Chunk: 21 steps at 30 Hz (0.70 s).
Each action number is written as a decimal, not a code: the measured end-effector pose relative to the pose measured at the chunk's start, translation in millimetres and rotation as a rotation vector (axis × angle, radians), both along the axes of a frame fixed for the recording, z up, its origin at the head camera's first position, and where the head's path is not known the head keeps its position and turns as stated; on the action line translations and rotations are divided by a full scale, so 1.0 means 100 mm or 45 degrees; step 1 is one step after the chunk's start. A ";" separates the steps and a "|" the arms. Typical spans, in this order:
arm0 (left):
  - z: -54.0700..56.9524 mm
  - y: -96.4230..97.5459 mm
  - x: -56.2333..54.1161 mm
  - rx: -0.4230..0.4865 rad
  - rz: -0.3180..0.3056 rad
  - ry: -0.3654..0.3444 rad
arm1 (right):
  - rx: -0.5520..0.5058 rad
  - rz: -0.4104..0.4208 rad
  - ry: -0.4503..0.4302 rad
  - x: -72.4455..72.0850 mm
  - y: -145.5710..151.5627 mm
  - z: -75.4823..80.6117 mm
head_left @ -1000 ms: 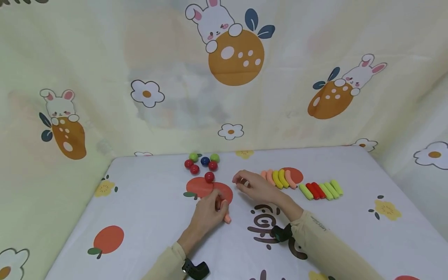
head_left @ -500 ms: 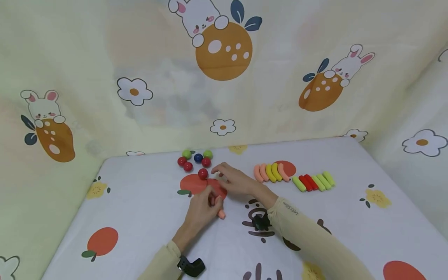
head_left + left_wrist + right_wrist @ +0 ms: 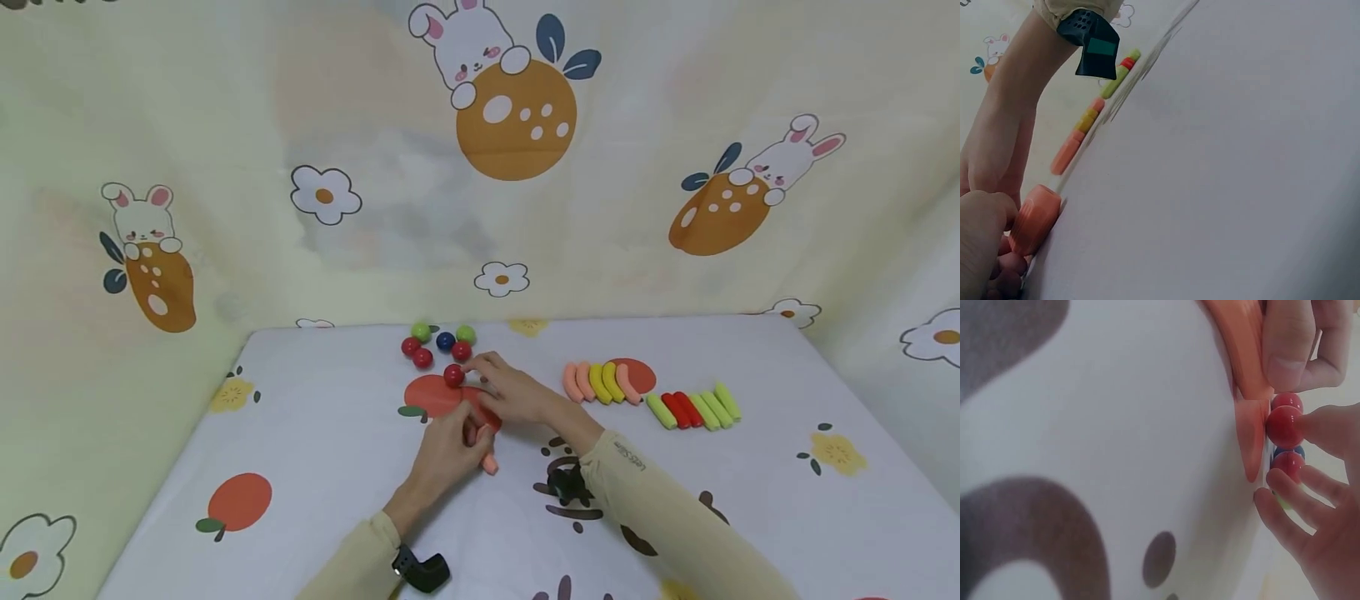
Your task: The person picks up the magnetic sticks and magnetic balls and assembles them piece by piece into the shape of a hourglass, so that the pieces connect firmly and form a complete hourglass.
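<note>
I see the left hand (image 3: 447, 446) pinching a salmon-pink stick (image 3: 1035, 220), axis near-to-far; the glossy red ball (image 3: 453, 376) lies just left of the nearer, loose-fingered right hand (image 3: 517, 394).

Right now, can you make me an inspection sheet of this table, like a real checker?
Surface: white tablecloth with fruit and flower prints.
Job's things: salmon-pink curved piece; front red ball.
Clutter: six other balls (three red, two green, one blue); a row of five banana-shaped pieces; a row of six red and green sticks.
Hands: left hand pinches the curved piece; right hand is at the front ball, contact unclear.
Cables: nothing seen.
Surroundings: rabbit-print cloth behind.
</note>
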<state>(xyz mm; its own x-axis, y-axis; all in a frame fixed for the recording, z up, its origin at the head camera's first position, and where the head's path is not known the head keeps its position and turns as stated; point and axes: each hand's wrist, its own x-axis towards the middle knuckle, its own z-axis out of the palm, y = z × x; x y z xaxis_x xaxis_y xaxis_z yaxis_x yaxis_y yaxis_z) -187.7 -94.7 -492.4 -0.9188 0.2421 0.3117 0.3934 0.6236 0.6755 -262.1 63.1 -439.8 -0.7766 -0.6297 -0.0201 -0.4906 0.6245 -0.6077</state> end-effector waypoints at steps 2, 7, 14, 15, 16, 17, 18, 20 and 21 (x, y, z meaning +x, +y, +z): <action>0.00 0.01 0.00 -0.002 -0.005 -0.004 | 0.015 -0.003 0.016 -0.01 0.00 -0.01; -0.01 0.00 0.00 0.012 -0.005 -0.011 | 0.041 -0.009 0.045 -0.02 -0.03 -0.02; -0.01 -0.01 0.02 0.006 0.004 -0.029 | 0.085 0.029 0.108 -0.06 -0.08 -0.06; -0.01 0.00 0.01 0.003 0.007 -0.027 | 0.094 0.045 0.131 -0.06 -0.09 -0.07; -0.01 0.00 0.01 -0.001 0.012 -0.024 | 0.103 0.060 0.155 -0.07 -0.10 -0.07; 0.00 0.00 0.01 -0.006 0.018 -0.022 | 0.107 0.074 0.179 -0.08 -0.11 -0.06; 0.00 0.01 0.01 -0.010 0.024 -0.020 | 0.111 0.086 0.200 -0.09 -0.12 -0.06; 0.01 0.02 0.01 -0.012 0.030 -0.017 | 0.119 0.101 0.231 -0.10 -0.14 -0.06; 0.01 0.02 0.00 -0.011 0.034 -0.017 | 0.123 0.104 0.240 -0.11 -0.15 -0.06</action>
<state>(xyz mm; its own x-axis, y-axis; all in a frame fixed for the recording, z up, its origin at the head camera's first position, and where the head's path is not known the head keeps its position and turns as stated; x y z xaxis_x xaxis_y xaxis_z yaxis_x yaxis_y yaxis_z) -187.3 -92.9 -490.9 -0.9292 0.2199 0.2971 0.3673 0.6399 0.6750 -272.9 48.3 -445.4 -0.7185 -0.6931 0.0573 -0.6413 0.6284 -0.4402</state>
